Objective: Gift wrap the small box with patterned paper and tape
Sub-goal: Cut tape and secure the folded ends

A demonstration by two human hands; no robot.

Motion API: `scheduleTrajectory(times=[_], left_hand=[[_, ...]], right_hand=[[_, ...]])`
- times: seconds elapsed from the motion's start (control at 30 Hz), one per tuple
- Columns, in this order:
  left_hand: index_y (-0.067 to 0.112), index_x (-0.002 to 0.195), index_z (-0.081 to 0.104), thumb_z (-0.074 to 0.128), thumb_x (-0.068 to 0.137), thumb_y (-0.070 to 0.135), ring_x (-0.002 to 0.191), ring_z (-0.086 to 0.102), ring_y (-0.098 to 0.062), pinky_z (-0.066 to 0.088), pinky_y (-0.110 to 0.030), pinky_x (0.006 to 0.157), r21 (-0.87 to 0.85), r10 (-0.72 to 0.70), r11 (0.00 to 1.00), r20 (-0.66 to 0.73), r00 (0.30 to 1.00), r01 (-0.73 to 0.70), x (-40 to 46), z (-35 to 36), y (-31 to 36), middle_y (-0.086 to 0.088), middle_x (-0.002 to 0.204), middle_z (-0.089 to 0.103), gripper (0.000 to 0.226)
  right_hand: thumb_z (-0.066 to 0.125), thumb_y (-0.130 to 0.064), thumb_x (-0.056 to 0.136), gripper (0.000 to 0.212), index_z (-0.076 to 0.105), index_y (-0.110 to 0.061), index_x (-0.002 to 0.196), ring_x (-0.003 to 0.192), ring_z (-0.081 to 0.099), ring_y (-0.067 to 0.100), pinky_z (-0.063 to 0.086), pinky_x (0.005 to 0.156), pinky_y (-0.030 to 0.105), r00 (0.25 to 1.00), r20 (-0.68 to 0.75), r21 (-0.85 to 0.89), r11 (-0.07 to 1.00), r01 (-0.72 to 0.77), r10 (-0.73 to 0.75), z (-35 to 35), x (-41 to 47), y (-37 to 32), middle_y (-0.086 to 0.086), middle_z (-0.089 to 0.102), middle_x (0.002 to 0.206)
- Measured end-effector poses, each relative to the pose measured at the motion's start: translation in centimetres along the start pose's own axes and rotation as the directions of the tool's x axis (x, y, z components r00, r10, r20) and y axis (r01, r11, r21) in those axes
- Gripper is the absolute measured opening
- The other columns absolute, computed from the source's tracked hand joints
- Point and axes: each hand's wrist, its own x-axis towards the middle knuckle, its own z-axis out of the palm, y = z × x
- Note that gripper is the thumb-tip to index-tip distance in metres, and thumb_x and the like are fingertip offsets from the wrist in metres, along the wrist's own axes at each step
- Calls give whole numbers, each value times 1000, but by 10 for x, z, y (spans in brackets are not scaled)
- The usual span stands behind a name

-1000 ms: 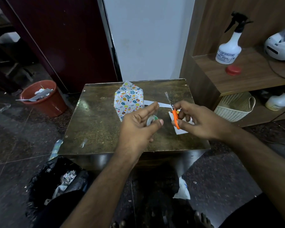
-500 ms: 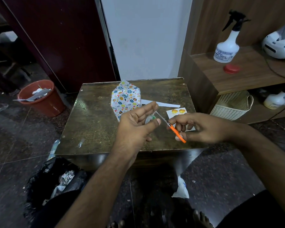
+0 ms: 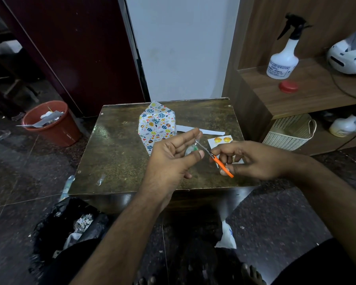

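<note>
The small box wrapped in colourful patterned paper (image 3: 157, 125) stands on the brown counter (image 3: 119, 161), just behind the left hand (image 3: 169, 159), whose fingers pinch a small clear tape roll (image 3: 191, 150). Right hand (image 3: 253, 159) fingers grip orange-handled scissors (image 3: 216, 159), blades at the tape

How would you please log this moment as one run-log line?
left hand: holds tape roll | right hand: grips orange scissors, blades at tape | wrapped box: on table, untouched
</note>
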Motion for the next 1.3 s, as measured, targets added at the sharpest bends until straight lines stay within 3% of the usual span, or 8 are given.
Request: scheduleTrajectory(times=[0.2,0.27,0.47,0.63,0.77,1.0,1.17,1.3], left_hand=[[18,131,69,75,87,-3,95,71,-6,49,-21,46,-34,-14,999,22,1000,14,-2,2,0,16,119,75,49],[20,129,69,75,88,-3,95,70,-9,48,-21,46,-46,-25,999,27,999,26,-3,2,1,17,118,75,48],[17,130,68,73,88,-5,94,72,0,48,-21,45,-83,-18,996,29,999,20,-4,4,6,15,119,75,48],[14,131,67,73,87,-7,122,66,-3,50,-21,45,-120,-8,993,15,1000,10,-2,2,7,10,127,72,49],[14,130,67,71,88,-9,124,65,-4,50,-20,44,-157,-1,988,3,1000,1,-3,2,8,7,130,71,48],[15,131,66,71,88,-8,126,64,-9,49,-19,44,-189,-15,982,5,1000,16,-2,4,8,5,133,70,48],[13,135,64,71,88,-7,124,65,-4,50,-19,45,-212,-29,977,-4,1000,27,0,2,6,6,135,69,51],[11,136,64,71,89,-7,119,66,-1,50,-19,45,-214,-36,976,-13,999,33,2,2,4,5,135,69,51]], right_hand=[[64,-6,100,18,64,-15,116,92,64,30,51,90,44,1000,-11,17,1000,-5,6,-2,-2,0,12,66,93],[66,-8,99,16,65,-17,113,89,63,24,51,88,41,1000,-9,-38,999,8,-8,-3,-2,0,5,67,91],[72,-15,97,22,66,-23,116,93,62,14,43,90,15,999,-37,-3,1000,24,-24,-2,-2,1,1,69,89],[72,-18,96,23,65,-21,119,97,65,14,44,96,23,999,-28,-5,1000,29,-29,1,-1,1,3,69,90],[70,-20,97,23,63,-25,118,99,65,18,42,99,26,998,-61,-32,999,18,-20,0,-1,3,-1,71,91],[67,-53,92,36,56,-37,123,110,51,3,44,97,35,979,-201,-271,958,-93,38,3,-1,3,-24,61,103],[64,-52,94,50,40,-36,135,107,55,12,45,93,40,933,-343,-417,871,-259,113,12,13,-4,-13,63,112],[62,-47,95,43,39,-36,130,112,58,18,42,91,37,909,-388,-536,765,-358,153,18,21,-7,-9,67,116]])
